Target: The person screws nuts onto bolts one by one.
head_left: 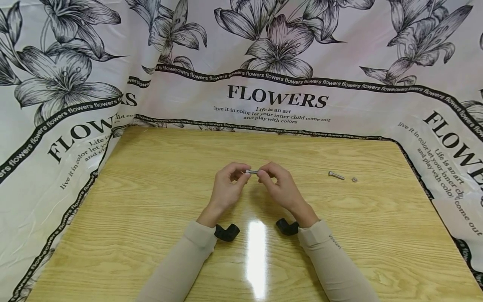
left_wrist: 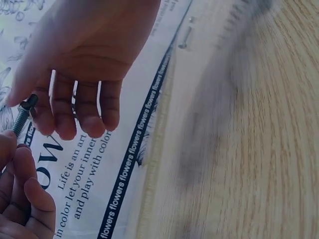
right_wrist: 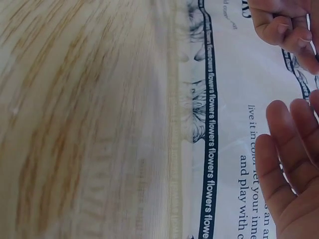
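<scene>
My left hand (head_left: 227,187) pinches the head end of a small metal bolt (head_left: 253,171) between thumb and forefinger, above the table. The right hand (head_left: 281,186) holds the other end with its fingertips. In the left wrist view the bolt's threaded shank (left_wrist: 21,121) shows between both hands, with a darker, wider end at the left thumb. Both hands appear in part at the right of the right wrist view, where the bolt is out of sight. Another bolt (head_left: 336,175) and a nut (head_left: 354,179) lie on the table to the right.
The wooden table (head_left: 151,176) spreads under both hands, with a bright reflection at the front. Flower-printed cloth (head_left: 279,100) stands along the back and sides. A black elbow-shaped piece (head_left: 227,233) is beside the left cuff, another (head_left: 287,227) beside the right; attachment unclear.
</scene>
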A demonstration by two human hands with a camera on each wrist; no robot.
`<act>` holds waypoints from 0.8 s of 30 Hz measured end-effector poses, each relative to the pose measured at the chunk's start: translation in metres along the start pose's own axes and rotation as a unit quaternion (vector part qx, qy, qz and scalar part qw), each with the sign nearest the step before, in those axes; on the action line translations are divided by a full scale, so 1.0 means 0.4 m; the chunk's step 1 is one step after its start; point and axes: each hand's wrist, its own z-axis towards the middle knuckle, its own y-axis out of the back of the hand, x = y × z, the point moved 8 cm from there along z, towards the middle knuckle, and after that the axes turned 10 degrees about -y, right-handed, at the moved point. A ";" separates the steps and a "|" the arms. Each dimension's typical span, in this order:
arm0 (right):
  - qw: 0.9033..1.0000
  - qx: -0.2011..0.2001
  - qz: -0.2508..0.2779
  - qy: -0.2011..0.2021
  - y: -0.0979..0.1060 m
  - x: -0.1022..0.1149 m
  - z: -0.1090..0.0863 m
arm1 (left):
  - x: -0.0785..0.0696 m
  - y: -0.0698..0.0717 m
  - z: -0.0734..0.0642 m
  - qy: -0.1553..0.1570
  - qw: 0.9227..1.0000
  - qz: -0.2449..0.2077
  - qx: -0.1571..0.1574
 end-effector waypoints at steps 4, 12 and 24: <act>1.000 0.006 0.010 -0.019 0.007 0.047 -0.007 | 0.003 -0.001 0.000 0.002 1.000 -0.002 0.000; 0.999 0.005 0.027 0.020 0.016 0.107 -0.015 | -0.002 0.002 0.001 -0.006 1.000 0.000 -0.001; 1.000 0.013 0.018 -0.015 0.015 0.098 -0.014 | 0.000 0.002 0.000 -0.007 1.000 0.004 -0.002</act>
